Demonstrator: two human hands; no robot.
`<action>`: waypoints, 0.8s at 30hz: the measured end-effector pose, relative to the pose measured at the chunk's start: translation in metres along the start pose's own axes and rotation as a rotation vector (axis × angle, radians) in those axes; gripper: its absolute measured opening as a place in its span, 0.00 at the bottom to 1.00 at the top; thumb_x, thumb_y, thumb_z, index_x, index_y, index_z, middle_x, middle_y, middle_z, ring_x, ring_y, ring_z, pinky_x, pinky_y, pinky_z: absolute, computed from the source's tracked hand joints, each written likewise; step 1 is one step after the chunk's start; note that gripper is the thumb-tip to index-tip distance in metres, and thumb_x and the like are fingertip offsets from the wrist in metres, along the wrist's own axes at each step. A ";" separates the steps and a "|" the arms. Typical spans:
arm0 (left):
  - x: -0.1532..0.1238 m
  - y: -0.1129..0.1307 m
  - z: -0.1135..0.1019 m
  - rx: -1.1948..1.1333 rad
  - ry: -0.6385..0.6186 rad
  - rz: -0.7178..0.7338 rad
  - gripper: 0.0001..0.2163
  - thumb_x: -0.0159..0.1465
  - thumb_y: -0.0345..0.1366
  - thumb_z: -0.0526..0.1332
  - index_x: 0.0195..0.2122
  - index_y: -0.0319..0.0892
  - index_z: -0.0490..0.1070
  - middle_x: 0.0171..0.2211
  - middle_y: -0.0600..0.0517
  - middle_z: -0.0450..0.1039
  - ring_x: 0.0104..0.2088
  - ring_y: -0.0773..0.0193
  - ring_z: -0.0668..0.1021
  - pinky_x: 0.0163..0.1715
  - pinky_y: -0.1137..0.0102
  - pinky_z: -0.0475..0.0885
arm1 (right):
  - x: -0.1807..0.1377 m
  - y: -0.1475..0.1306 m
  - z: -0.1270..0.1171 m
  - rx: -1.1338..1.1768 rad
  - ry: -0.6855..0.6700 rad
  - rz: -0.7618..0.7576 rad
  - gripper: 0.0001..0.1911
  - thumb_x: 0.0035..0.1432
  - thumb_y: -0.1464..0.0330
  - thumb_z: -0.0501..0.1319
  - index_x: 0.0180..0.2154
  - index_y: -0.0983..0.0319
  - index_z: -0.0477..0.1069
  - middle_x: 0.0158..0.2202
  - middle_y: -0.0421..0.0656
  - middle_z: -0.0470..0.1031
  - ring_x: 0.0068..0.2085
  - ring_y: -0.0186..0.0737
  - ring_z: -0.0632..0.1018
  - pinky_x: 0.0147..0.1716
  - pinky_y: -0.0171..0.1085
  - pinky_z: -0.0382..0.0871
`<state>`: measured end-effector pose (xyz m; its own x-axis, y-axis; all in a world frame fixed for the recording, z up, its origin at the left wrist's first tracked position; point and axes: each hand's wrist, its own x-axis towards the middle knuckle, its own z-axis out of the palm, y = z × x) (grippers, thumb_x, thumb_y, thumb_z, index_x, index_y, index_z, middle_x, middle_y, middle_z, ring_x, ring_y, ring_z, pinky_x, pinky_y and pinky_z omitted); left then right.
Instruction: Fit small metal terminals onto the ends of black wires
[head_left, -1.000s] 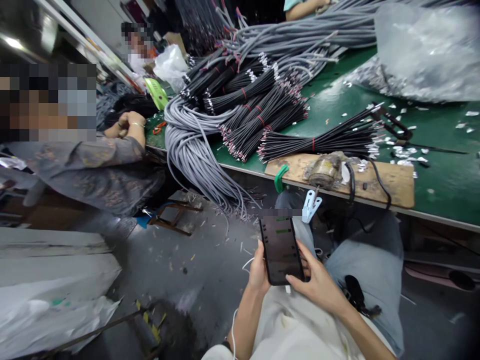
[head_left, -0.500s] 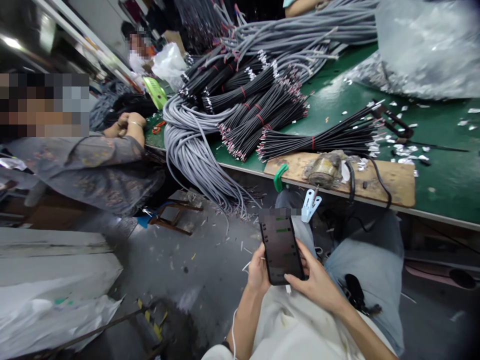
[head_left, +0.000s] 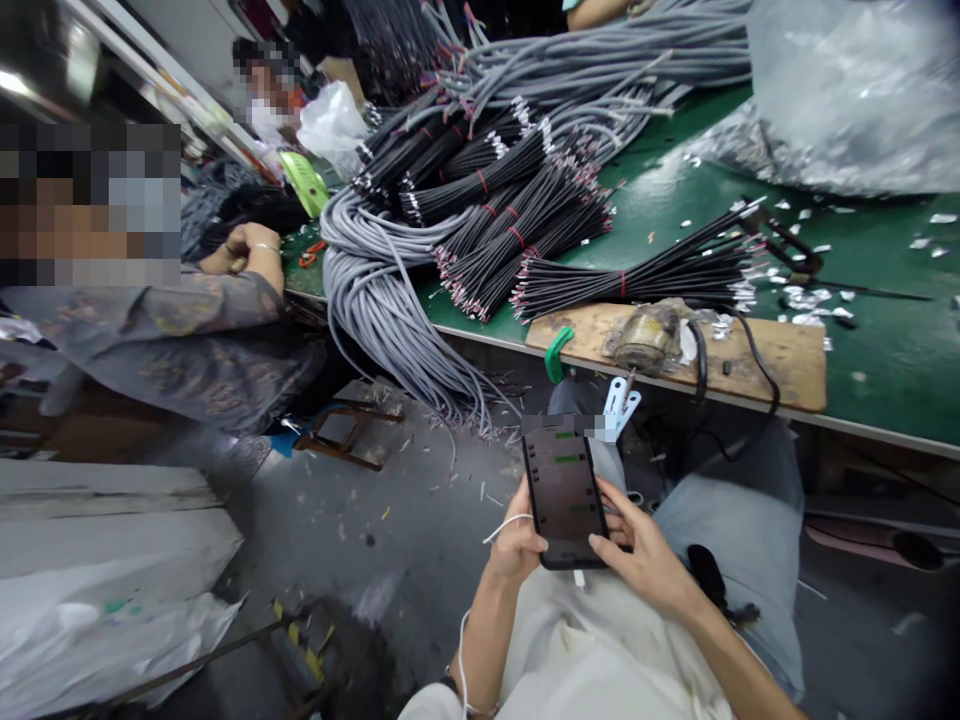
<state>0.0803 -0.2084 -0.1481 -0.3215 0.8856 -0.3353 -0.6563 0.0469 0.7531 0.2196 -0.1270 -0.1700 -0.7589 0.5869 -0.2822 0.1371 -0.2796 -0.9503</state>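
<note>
A black smartphone [head_left: 566, 500] with its screen lit is held upright above my lap. My left hand [head_left: 516, 540] grips its left side, thumb by the lower left corner. On the other side my right hand [head_left: 634, 540] closes round the right edge, with the thumb at the lower right of the screen. A white cable [head_left: 579, 580] is plugged into the phone's bottom end and runs along my left forearm. Just beyond the phone, a light blue clothespin [head_left: 619, 410] hangs at the table edge.
Bundles of black wires [head_left: 622, 280] and grey cables [head_left: 405, 310] cover the green table [head_left: 885, 360]. A wooden board [head_left: 787, 365] lies at its front edge beside a green clamp [head_left: 557, 355]. A plastic bag [head_left: 855, 100] sits at back right. A co-worker's arm [head_left: 195, 300] rests at left.
My left thumb has come onto the phone's lower left edge. My right thumb has shifted right, from the bottom of the screen toward its edge. The phone stays in both hands.
</note>
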 end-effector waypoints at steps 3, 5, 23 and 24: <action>0.000 0.000 0.000 -0.016 -0.011 0.004 0.37 0.34 0.24 0.53 0.52 0.40 0.61 0.44 0.48 0.72 0.45 0.50 0.71 0.42 0.64 0.65 | 0.000 0.003 -0.003 -0.011 -0.010 0.002 0.35 0.50 0.64 0.57 0.58 0.67 0.50 0.46 0.53 0.67 0.36 0.37 0.74 0.34 0.37 0.71; 0.000 0.000 0.001 -0.020 -0.022 0.007 0.38 0.34 0.23 0.53 0.53 0.40 0.60 0.44 0.48 0.72 0.45 0.51 0.72 0.42 0.64 0.65 | 0.001 0.004 -0.004 -0.007 -0.020 -0.003 0.35 0.51 0.64 0.57 0.58 0.66 0.50 0.45 0.52 0.67 0.36 0.37 0.74 0.33 0.36 0.70; 0.003 -0.006 -0.004 -0.003 -0.032 0.017 0.39 0.34 0.23 0.53 0.54 0.41 0.58 0.44 0.50 0.71 0.42 0.56 0.72 0.38 0.69 0.66 | 0.001 0.005 -0.006 -0.049 -0.034 -0.057 0.34 0.52 0.68 0.54 0.59 0.69 0.50 0.34 0.47 0.70 0.35 0.37 0.74 0.33 0.35 0.71; 0.003 -0.006 -0.004 0.003 -0.030 0.012 0.39 0.34 0.23 0.53 0.54 0.42 0.59 0.44 0.50 0.71 0.42 0.56 0.72 0.38 0.69 0.66 | 0.001 0.005 -0.006 -0.052 -0.039 -0.058 0.34 0.52 0.68 0.54 0.59 0.70 0.49 0.34 0.47 0.70 0.35 0.37 0.74 0.33 0.35 0.71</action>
<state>0.0806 -0.2083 -0.1564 -0.3090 0.8993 -0.3093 -0.6505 0.0374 0.7586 0.2232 -0.1233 -0.1756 -0.7906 0.5705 -0.2223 0.1245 -0.2057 -0.9707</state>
